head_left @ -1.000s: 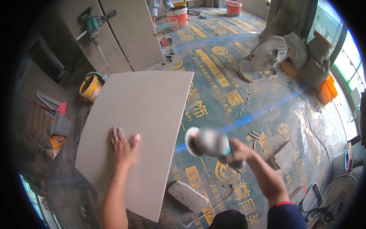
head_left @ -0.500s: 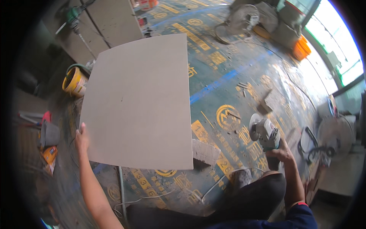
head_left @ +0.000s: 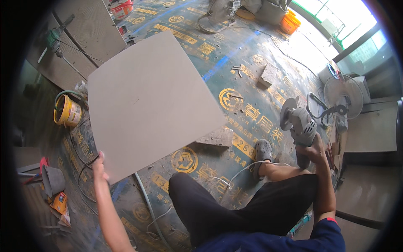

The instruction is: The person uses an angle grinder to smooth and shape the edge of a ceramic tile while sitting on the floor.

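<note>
A large pale grey tile [head_left: 151, 105] lies tilted in front of me. My left hand [head_left: 100, 170] grips its near left corner, thumb on the face and fingers out of sight beneath. Out to the right, apart from the tile, my right hand [head_left: 312, 150] is wrapped round the body of an angle grinder [head_left: 303, 122] with its round disc [head_left: 288, 113] upright. Whether the disc is turning I cannot tell. A rough grey block [head_left: 218, 137] shows under the tile's right edge.
A yellow bucket [head_left: 68, 111] stands left of the tile. Another block [head_left: 268, 75] and small offcuts [head_left: 238, 69] lie on the printed green floor covering. Fans [head_left: 343, 96] stand at right and at the back. A hose [head_left: 147, 201] and cables cross the floor by my legs.
The tile has turned anticlockwise, its near right corner swinging up and away, with my left hand still on its corner. The grinder has shifted slightly right and up in view. My view has moved too.
</note>
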Tool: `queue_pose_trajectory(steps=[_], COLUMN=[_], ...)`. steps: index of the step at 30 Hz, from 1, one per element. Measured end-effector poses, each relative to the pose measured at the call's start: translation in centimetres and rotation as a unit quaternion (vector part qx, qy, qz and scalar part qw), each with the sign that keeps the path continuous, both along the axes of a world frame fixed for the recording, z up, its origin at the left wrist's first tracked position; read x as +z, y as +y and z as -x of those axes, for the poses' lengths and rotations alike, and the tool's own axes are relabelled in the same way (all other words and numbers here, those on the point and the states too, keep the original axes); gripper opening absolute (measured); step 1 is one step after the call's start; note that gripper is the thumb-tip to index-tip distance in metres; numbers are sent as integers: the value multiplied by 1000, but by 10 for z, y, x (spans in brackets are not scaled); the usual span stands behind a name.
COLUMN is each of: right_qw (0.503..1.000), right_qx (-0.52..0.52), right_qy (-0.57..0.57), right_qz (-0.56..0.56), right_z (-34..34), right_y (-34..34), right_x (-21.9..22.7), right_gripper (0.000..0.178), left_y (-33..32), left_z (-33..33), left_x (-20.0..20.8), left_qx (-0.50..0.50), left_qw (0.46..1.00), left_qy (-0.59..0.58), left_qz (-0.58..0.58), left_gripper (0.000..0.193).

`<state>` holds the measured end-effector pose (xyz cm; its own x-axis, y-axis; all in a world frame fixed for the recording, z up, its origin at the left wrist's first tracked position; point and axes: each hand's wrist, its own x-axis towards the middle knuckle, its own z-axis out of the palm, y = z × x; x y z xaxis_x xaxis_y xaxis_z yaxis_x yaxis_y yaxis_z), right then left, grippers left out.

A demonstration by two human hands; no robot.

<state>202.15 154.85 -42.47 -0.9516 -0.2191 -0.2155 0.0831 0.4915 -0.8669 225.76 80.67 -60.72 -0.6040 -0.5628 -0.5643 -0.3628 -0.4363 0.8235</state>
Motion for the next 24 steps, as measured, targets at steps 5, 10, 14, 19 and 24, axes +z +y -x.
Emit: queue_pose_trajectory(steps=[5, 10, 14, 19, 24], right_qw=[999, 997, 993, 962, 899], right_qx=[-29, 11, 21, -4, -41], right_qy=[18, 33, 19, 3, -86], right_qz=[24, 71, 116, 272, 427], right_z=[-27, -24, -5, 3, -7], right_y=[-1, -22, -67, -147, -184], right_x=[-22, -27, -21, -64, -177], right_gripper=[47, 49, 64, 50, 45], left_y=[127, 241, 290, 303, 284], left_z=[15, 59, 93, 102, 87], left_x=[12, 35, 25, 29, 26], left_qx=[46, 211, 265, 261, 114], left_qw=[995, 969, 945, 948, 984], left_qy=[53, 76, 140, 150, 130], left_qz=[-71, -107, -129, -104, -49], left_gripper=[58, 45, 39, 37, 35])
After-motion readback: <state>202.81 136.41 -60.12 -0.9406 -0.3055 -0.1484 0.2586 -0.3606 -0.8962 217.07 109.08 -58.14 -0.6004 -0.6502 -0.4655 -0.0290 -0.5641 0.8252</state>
